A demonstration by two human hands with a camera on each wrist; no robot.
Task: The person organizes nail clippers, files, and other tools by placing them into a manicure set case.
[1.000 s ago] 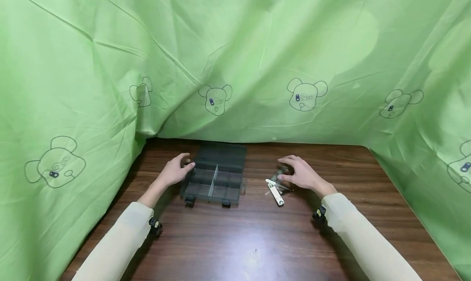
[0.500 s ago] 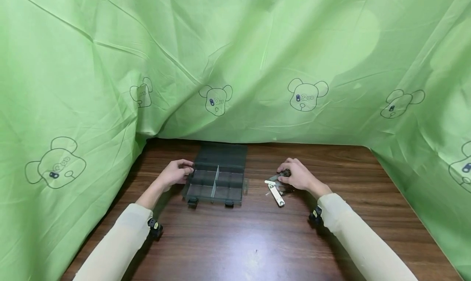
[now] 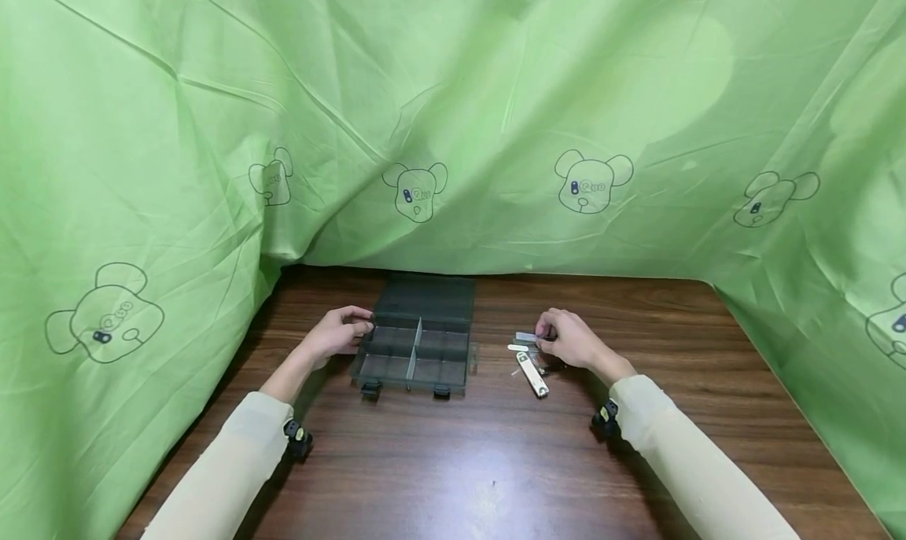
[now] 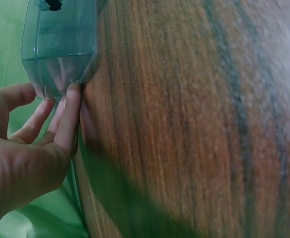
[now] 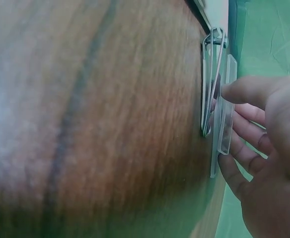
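Note:
A dark translucent compartment box (image 3: 439,371) lies on the table with its lid laid back. My left hand (image 3: 333,336) holds it by its left end; in the left wrist view, thumb and fingertips meet the box's clear wall (image 4: 63,74). My right hand (image 3: 576,339) pinches a narrow clear plastic piece (image 5: 228,109) between thumb and fingers. Right beside it is a metal nail clipper (image 5: 212,84). A white-handled tool with a dark emblem (image 3: 532,375) lies just in front of the right hand, near a short pale strip (image 3: 518,348).
The brown wooden table (image 3: 467,461) runs up to a green curtain (image 3: 495,131) at the back and sides. The box's lid (image 3: 427,298) reaches toward that curtain. Two black latches stick out at the box's front.
My left hand has closed on the box's end, and the box has shifted slightly right. My right fingers have come together on the clear plastic piece, which has turned in them.

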